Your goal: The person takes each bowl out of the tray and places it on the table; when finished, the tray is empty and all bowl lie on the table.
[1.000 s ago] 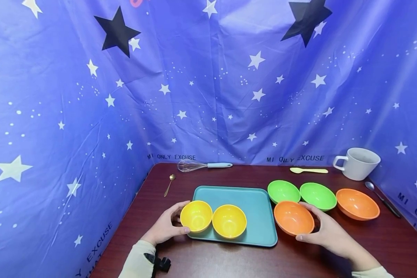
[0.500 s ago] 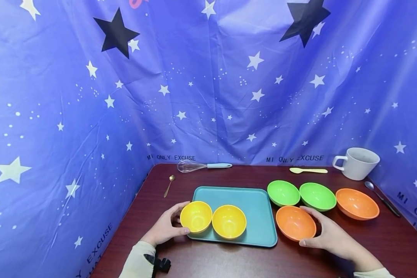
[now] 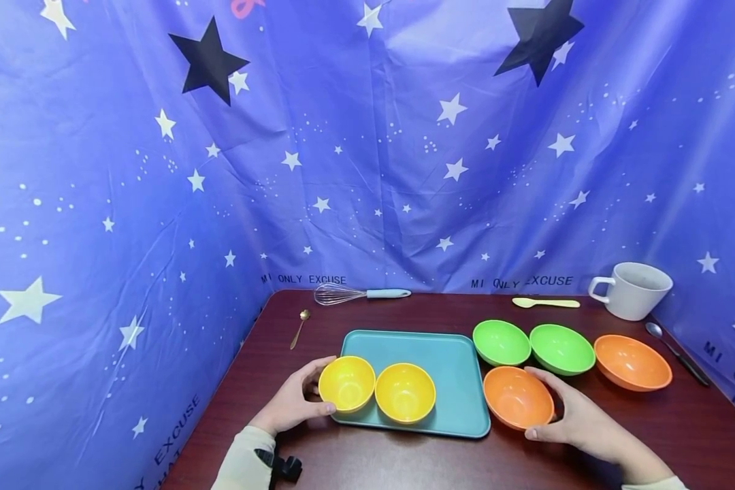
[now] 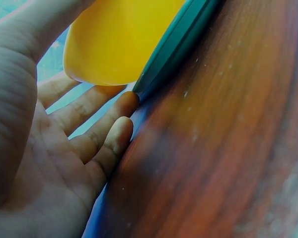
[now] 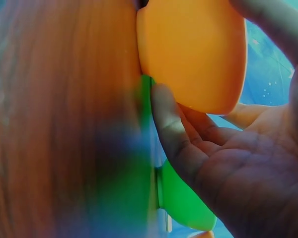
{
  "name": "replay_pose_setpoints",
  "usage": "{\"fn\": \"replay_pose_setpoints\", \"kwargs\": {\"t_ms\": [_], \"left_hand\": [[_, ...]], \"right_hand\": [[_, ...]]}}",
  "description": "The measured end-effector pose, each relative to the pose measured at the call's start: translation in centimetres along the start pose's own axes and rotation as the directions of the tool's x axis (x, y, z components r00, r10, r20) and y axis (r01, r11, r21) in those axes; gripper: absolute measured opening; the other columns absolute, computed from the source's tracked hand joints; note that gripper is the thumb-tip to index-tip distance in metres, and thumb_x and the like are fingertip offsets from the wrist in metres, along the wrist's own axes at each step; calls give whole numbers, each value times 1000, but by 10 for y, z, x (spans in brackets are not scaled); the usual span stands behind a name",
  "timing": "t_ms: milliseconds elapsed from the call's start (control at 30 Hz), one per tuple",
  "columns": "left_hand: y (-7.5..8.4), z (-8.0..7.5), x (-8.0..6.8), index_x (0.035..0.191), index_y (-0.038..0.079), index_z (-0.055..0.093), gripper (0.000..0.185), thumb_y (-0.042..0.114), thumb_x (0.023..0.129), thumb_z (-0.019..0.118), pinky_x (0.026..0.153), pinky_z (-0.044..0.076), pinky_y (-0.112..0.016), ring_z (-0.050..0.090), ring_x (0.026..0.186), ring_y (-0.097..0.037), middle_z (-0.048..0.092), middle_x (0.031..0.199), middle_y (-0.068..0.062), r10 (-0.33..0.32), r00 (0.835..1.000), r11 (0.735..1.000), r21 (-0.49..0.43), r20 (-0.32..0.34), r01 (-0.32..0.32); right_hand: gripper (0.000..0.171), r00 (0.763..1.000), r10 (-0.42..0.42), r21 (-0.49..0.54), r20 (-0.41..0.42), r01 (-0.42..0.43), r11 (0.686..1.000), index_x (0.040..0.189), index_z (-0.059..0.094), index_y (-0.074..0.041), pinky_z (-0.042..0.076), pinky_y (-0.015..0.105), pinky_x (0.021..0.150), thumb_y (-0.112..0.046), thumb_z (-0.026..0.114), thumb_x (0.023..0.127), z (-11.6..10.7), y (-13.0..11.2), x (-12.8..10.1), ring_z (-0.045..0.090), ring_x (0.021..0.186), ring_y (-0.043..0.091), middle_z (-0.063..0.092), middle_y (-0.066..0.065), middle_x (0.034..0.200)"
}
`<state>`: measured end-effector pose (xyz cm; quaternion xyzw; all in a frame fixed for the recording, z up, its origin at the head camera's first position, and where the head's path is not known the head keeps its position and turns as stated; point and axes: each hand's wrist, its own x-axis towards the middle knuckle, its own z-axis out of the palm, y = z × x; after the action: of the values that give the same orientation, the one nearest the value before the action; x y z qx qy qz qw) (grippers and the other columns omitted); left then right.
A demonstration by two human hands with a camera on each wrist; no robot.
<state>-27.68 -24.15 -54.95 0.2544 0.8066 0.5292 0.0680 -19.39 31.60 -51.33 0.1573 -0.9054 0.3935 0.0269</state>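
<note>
Orange bowl (image 3: 518, 397), plastic, one of two: stands on the worktop (image 3: 404, 463) just right of the tray (image 3: 447, 354), in the right hand (image 3: 578, 422). Fingers (image 5: 171, 134) spread wide and curled round its far side, thumb at the near rim; the right wrist view shows the palm close under the wall. Handling note, as a judgement: the smooth sloped wall may slip in a loose one-sided grip, so thumb and fingers should bear on opposite sides and the bowl stay level, kept free of the green bowl (image 3: 561, 348) close behind. Yellow bowl (image 3: 346, 383), left of a pair: sits on the tray's near-left corner, in the left hand (image 3: 290, 401); fingers (image 4: 92, 111) half open and cupped round its outer wall, tips by the tray edge, thumb at the near rim. Second yellow bowl (image 3: 405, 391) touches it. Further off: another green bowl (image 3: 501, 341), second orange bowl (image 3: 632, 361), mug (image 3: 637, 290), whisk (image 3: 358, 294), three spoons.
</note>
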Motion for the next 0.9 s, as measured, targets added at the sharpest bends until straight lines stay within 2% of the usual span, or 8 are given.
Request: {"fn": "replay_pose_setpoints", "kwargs": {"t_ms": [200,400,633,800,900], "left_hand": [[-1,0,-1,159,16,44,87,22,85,89,88,58,-35,66,105,-23,65,136,2,1,1000,1000,1,-9,-1],[-4,0,1,160,13,42,89,21,85,89,87,58,-36,66,104,-24,65,136,-3,30,1000,1000,-4,1,-30],[-2,-2,1,158,22,45,86,22,85,89,88,58,-36,66,106,-24,65,136,1,7,1000,1000,-15,-1,-7],[-2,-2,0,159,17,44,87,21,85,89,88,58,-36,66,106,-24,65,137,0,17,1000,1000,-12,-5,-17],[-3,0,-1,160,14,43,88,22,85,88,87,58,-36,66,105,-24,65,137,-2,24,1000,1000,-7,-2,-24]], "right_hand": [[98,1000,11,19,20,-11,1000,155,44,-7,45,18,92,-33,95,75,3,-1,2,53,119,-1,55,12,150],[99,999,16,26,29,-17,1000,156,43,-7,45,18,92,-31,95,76,1,-4,3,51,121,-1,54,14,152],[100,999,19,42,31,-20,999,157,42,-7,44,18,93,-31,95,76,1,-6,4,52,121,1,53,15,152],[99,999,20,16,37,-21,1000,157,41,-7,45,20,93,-32,94,77,0,-6,3,50,123,0,53,15,152],[98,999,22,44,44,-23,999,157,39,-2,50,22,89,-28,93,79,-3,-7,2,52,120,-2,53,20,150]]}}
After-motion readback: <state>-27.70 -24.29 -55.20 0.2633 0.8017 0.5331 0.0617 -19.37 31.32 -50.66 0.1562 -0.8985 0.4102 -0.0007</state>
